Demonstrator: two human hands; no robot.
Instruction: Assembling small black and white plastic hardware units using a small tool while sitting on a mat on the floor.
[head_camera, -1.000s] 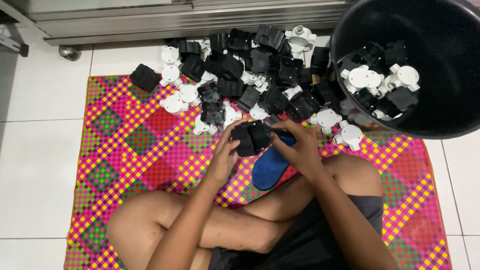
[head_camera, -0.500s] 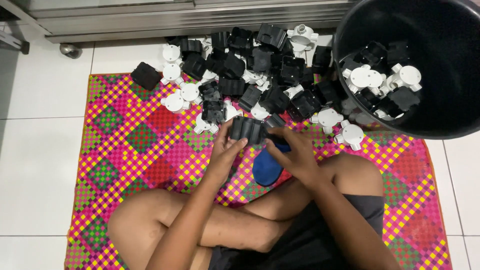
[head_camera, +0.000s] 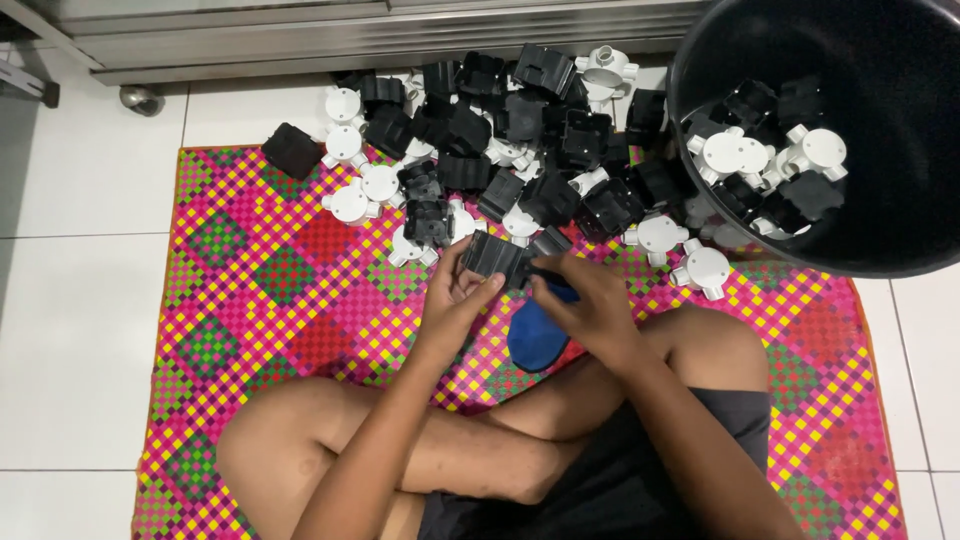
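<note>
Fingers of the left hand curl around the near edge of a black square plastic box, thumb side tucked under it, pinching it from the left. The right hand closes on a dark, thin tool with a blue handle, its tip pressed against the box's right side; fingers bunched tight around the handle. The box is held just above the mat, between both hands, directly in front of the crossed legs.

Below the right hand lies a blue rounded cap-like object, partly hidden by the wrist; cannot tell what it is.

The person sits cross-legged on a woven mat of pink, yellow and green checks, spread over white floor tiles.

Just beyond the hands, a loose heap of black square plastic boxes mixed with white round plastic junction boxes, which have short stub outlets. One black box sits apart at the heap's left edge. Two white round ones lie near the right hand.

At upper right, a large black round tub, tilted toward the heap, holds more black and white pieces. A grey metal rail runs along the top.
</note>
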